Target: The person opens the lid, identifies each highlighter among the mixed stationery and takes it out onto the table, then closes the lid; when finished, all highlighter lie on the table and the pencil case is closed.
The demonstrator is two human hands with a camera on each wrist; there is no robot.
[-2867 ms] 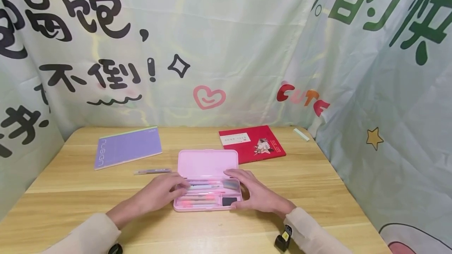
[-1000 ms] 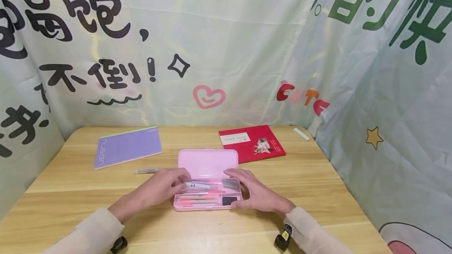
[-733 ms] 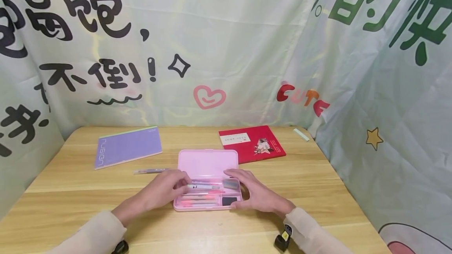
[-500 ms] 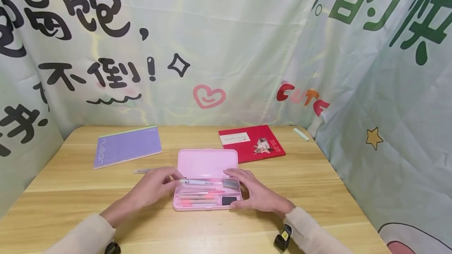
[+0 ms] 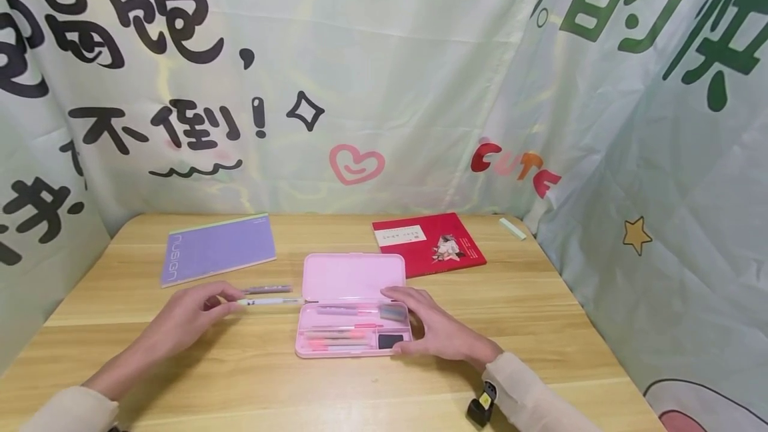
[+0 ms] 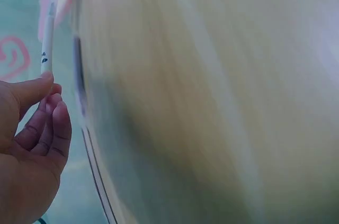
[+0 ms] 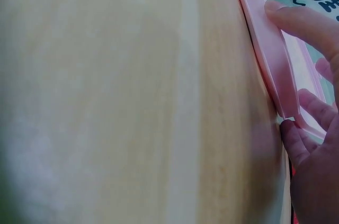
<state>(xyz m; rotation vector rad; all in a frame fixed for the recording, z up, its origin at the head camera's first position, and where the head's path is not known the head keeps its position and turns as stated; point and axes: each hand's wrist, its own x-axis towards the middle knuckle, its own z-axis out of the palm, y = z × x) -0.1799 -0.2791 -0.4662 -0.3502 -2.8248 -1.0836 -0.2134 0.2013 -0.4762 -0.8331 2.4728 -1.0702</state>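
In the head view my left hand pinches one end of a white pen between thumb and fingers, left of the pink pencil case. Dark marks show on the pen's barrel in the left wrist view, where the thumb presses its lower end. The case lies open, lid folded back, with several pens and a dark square piece inside. My right hand grips the case's right end, thumb at the front edge and fingers at the hinge side. Just behind the white pen lies a greyish pen on the table.
A purple notebook lies at the back left of the wooden table. At the back right is a red notebook, partly behind the case lid. A small pale strip lies near the far right corner. Printed cloth surrounds the table.
My left hand has lifted the white pen out of the pencil case and carried it left, beside the greyish pen. My right hand keeps its place on the case.
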